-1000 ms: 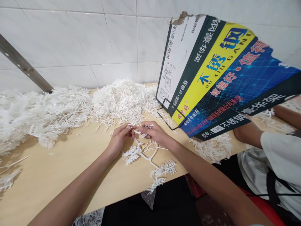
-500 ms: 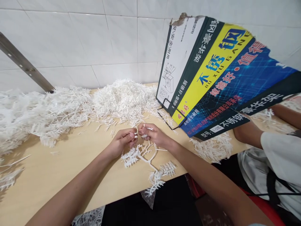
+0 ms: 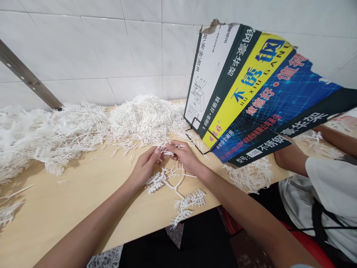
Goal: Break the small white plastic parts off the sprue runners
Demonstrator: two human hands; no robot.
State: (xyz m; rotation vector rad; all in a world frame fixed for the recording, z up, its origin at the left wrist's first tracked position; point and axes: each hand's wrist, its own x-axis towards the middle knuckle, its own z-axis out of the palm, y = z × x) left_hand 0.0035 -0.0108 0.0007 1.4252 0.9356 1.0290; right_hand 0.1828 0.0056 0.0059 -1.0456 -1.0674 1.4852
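Observation:
My left hand is closed, its thumb and fingers pinched at a small white plastic sprig. My right hand is beside it, fingers curled round white plastic sprigs that show between the two hands. The fingertips partly hide these pieces. Just below the hands lies a white branched plastic stem, with feathery sprigs on its ends, reaching toward the table's front edge. Behind my fingers rises a large heap of white plastic sprigs.
A torn printed cardboard panel leans at the right, with a black wire frame at its base. Beyond it sit another person's arm and more sprigs. A metal bar slants against the tiled wall at left.
My hands have come closer together and slightly upward, toward the heap. The fingertips now meet around the white sprigs. The branched stem stays on the table.

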